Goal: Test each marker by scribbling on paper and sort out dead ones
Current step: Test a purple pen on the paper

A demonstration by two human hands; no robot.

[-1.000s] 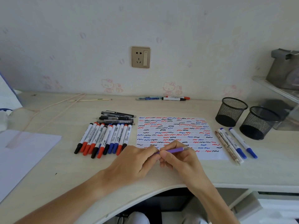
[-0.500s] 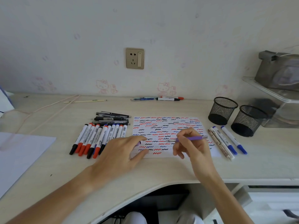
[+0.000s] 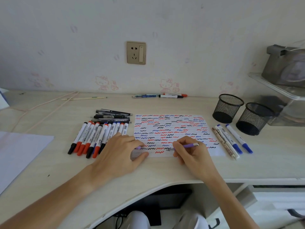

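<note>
- Barrel labels on the row of whiteboard markers, left of centre, carry print too small to read; caps are red, black and blue
- The paper at frame centre is filled with short red, blue and black squiggles
- The right hand pinches a purple pen, tip down on the paper's lower rows
- The left hand lies flat on the paper's lower-left corner, a purple cap tucked under its fingers
- Four pens lie right of the paper; two mesh cups stand at upper right
</note>
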